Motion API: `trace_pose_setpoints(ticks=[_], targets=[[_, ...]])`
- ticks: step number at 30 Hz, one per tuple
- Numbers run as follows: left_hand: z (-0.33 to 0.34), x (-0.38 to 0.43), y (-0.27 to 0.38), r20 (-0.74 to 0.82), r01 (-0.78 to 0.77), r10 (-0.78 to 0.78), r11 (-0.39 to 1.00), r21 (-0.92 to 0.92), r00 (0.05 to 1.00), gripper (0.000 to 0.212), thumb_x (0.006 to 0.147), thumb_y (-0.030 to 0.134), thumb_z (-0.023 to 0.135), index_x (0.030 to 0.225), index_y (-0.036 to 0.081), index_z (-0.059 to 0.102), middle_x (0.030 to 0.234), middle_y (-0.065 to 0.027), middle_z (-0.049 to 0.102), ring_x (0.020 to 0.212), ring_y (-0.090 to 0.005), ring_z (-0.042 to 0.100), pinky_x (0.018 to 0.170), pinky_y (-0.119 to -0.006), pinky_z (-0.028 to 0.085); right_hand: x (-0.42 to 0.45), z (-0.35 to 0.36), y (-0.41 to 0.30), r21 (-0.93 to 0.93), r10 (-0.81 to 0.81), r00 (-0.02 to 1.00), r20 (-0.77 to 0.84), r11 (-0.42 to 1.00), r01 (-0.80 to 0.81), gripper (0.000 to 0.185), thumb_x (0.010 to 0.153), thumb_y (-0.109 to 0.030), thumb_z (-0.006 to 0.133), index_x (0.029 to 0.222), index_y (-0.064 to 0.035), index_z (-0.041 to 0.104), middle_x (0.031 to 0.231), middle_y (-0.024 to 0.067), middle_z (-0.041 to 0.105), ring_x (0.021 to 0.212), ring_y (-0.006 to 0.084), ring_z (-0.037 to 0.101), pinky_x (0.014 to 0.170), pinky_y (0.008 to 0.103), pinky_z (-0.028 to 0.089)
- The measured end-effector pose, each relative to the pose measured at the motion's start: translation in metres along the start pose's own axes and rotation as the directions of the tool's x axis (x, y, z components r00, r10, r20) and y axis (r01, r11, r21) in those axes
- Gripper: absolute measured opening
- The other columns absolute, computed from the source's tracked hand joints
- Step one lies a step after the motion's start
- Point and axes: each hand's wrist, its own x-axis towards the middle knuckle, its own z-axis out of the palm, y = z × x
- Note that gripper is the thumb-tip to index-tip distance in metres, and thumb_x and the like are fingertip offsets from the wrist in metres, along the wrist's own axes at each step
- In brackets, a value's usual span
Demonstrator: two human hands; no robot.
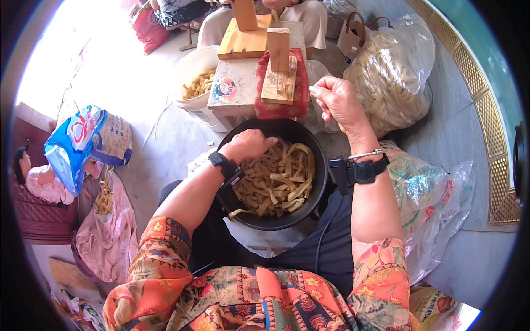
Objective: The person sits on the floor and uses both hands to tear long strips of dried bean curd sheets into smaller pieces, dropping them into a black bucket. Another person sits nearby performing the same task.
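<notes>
A round black basin (271, 223) between my knees holds a heap of tan, ribbon-like dried strips (275, 182). My left hand (250, 145) is over the basin's upper left part, fingers bent at the strips; whether it grips any cannot be told. Raised right of the small bench, my right hand (333, 97) has thumb and forefinger pinched together, and nothing is plainly visible between them. Beside it, a wooden block with an upright post (278, 51) stands on a folded red cloth (261, 108) on the bench (240, 93).
A second wooden stand (244, 39) is at the bench's far end, before another person's legs (312, 20). A white bucket (178, 74) of strips stands left. Plastic bags of material (385, 78) line the right. A blue-and-white bag (72, 145) and pink cloth (112, 236) lie left.
</notes>
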Motion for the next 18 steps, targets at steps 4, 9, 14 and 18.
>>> trace_pose_setpoints(ticks=[4, 9, 14, 18], targets=[[0.025, 0.036, 0.003, 0.055, -0.095, 0.110, 0.969, -0.227, 0.992, 0.037, 0.083, 0.040, 0.061, 0.096, 0.007, 0.072, 0.094, -0.0185, 0.070, 0.093, -0.0366, 0.065, 0.085, -0.043, 0.051, -0.001, 0.004, -0.003, -0.159, -0.040, 0.999, 0.014, 0.986, 0.042, 0.019, 0.086, -0.017, 0.065, 0.075, -0.0011, 0.064, 0.058, 0.0015, 0.058, 0.044, 0.0081, 0.050, 0.039, 0.0251, 0.040], [0.091, 0.044, 0.025, 0.018, -0.165, 0.169, 0.974, -0.156, 0.985, 0.037, 0.080, 0.036, 0.064, 0.108, 0.012, 0.069, 0.104, -0.0153, 0.069, 0.098, -0.0313, 0.065, 0.083, -0.041, 0.052, 0.005, 0.012, 0.009, -0.315, -0.152, 0.987, 0.060, 0.935, 0.163, 0.018, 0.088, -0.016, 0.064, 0.077, -0.0016, 0.064, 0.058, -0.0014, 0.055, 0.045, 0.0047, 0.046, 0.039, 0.0214, 0.037], [0.082, 0.031, 0.031, 0.125, -0.152, 0.171, 0.977, -0.153, 0.977, 0.026, 0.084, 0.030, 0.062, 0.100, 0.011, 0.070, 0.094, -0.0169, 0.069, 0.091, -0.0306, 0.066, 0.079, -0.043, 0.051, 0.004, 0.014, 0.012, -0.433, -0.192, 0.979, 0.063, 0.879, 0.200, 0.018, 0.086, -0.017, 0.065, 0.075, -0.0025, 0.064, 0.057, 0.0013, 0.058, 0.047, 0.0070, 0.051, 0.041, 0.0241, 0.042], [0.088, 0.030, 0.012, -0.039, -0.435, 0.433, 0.900, -0.039, 0.900, 0.026, 0.086, 0.027, 0.058, 0.100, 0.009, 0.070, 0.106, -0.0166, 0.066, 0.098, -0.0327, 0.064, 0.082, -0.043, 0.052, 0.006, 0.025, 0.007, -0.417, -0.157, 0.983, 0.099, 0.890, 0.184, 0.017, 0.085, -0.017, 0.065, 0.075, -0.0031, 0.064, 0.058, 0.0024, 0.059, 0.049, 0.0084, 0.054, 0.043, 0.0254, 0.045]])
